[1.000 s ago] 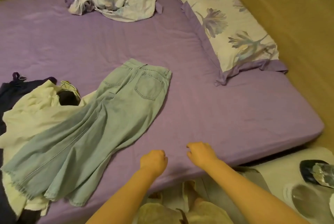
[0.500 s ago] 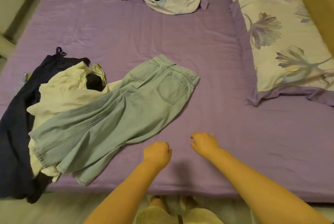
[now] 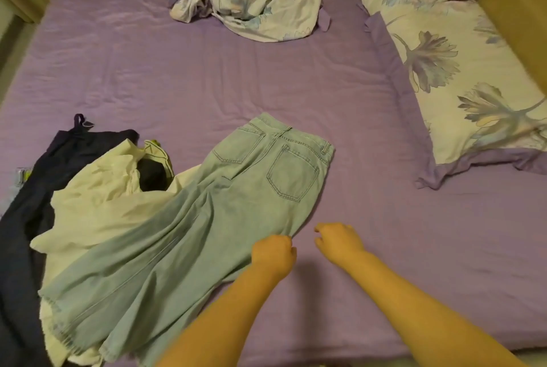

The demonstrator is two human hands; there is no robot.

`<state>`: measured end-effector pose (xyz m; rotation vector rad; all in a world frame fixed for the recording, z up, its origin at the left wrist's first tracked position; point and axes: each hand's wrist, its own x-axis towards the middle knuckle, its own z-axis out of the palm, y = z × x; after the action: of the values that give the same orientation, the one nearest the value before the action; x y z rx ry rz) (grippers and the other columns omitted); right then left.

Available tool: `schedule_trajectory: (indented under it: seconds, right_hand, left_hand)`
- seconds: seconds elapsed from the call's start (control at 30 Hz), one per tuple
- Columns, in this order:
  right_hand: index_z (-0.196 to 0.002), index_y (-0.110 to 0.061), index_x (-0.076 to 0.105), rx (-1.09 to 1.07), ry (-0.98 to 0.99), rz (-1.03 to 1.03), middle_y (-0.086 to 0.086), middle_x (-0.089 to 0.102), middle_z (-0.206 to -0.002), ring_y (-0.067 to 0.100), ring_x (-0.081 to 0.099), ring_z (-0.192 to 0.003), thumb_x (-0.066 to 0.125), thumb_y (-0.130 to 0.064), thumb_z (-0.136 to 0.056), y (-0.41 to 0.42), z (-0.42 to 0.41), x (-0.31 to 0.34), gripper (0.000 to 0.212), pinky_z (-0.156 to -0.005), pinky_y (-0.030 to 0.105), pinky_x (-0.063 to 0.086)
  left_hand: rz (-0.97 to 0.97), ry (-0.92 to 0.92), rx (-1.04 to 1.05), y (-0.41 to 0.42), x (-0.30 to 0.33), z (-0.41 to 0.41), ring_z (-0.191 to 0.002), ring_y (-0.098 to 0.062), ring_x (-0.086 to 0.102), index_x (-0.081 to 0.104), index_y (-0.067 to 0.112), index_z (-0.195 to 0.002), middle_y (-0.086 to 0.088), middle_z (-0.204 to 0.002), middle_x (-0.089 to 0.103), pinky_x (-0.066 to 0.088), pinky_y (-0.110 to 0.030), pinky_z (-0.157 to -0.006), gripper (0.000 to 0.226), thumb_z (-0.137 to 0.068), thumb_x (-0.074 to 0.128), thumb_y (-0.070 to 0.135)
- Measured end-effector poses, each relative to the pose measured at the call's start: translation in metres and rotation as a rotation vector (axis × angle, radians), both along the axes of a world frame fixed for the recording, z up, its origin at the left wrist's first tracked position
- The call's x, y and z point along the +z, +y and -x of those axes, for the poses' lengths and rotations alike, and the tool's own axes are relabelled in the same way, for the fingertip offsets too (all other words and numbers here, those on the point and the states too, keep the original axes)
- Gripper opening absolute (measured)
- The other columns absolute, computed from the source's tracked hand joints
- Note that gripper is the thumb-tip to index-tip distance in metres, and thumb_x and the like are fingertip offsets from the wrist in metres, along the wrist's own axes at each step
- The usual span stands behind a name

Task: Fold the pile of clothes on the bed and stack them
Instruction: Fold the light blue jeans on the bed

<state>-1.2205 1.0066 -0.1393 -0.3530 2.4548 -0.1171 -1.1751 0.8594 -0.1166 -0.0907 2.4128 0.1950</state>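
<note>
On the bed [image 3: 207,70], jeans [image 3: 207,218] lie spread, legs draped over the pile [image 3: 88,195]. Left hand [image 3: 273,254] sits clenched at the denim's edge, seemingly grasping nothing; right hand [image 3: 339,240] hovers loosely curled, empty. Pulling the jeans could drag the pile along.

Faded matt denim jeans [image 3: 236,203] with frayed hems lie on a wrinkled, soft purple cotton-like sheet [image 3: 207,79]
</note>
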Motion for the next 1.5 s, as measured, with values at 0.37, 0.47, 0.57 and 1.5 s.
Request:
schedule_trajectory:
  seconds: [0.37,0.47,0.57,1.5]
  right_hand:
    - [-0.121,-0.014,0.055,-0.082,-0.021,-0.011,0.009,0.062,-0.120,0.030,0.057,-0.109,0.040,-0.025,-0.097,-0.035,0.077,-0.026,0.031,-0.086,0.032,0.043]
    - [-0.120,-0.012,0.055,-0.081,-0.043,-0.007,0.010,0.061,-0.119,0.031,0.058,-0.106,0.039,-0.024,-0.098,-0.044,0.105,-0.038,0.030,-0.084,0.032,0.042]
    - [-0.113,-0.008,0.057,-0.091,-0.037,-0.004,0.011,0.062,-0.115,0.029,0.059,-0.102,0.037,-0.022,-0.099,-0.048,0.140,-0.056,0.028,-0.079,0.031,0.044]
    - [-0.135,-0.030,0.041,-0.871,0.162,1.235,-0.014,0.055,-0.115,-0.003,0.059,-0.099,0.058,0.004,-0.087,-0.102,0.182,0.020,0.061,-0.076,0.011,0.050]
  left_hand:
    - [-0.109,0.001,0.009,-0.051,-0.019,0.088,-0.108,-0.027,0.059,0.059,0.015,-0.120,-0.006,-0.120,0.062,0.047,-0.030,-0.083,0.037,-0.099,0.036,0.034]
    - [-0.104,0.017,0.054,-0.063,-0.029,0.096,-0.107,-0.025,0.060,0.059,0.016,-0.121,-0.004,-0.119,0.063,0.049,-0.031,-0.082,0.037,-0.100,0.035,0.035]
    - [-0.101,0.042,0.100,-0.068,-0.041,0.120,-0.102,-0.024,0.061,0.061,0.017,-0.113,-0.003,-0.113,0.065,0.045,-0.029,-0.074,0.033,-0.100,0.034,0.033]
    - [-0.923,0.224,0.839,-0.049,0.031,0.206,-0.130,-0.018,0.046,0.040,0.020,-0.143,0.000,-0.144,0.046,0.039,-0.029,-0.105,0.057,-0.094,0.051,0.047]
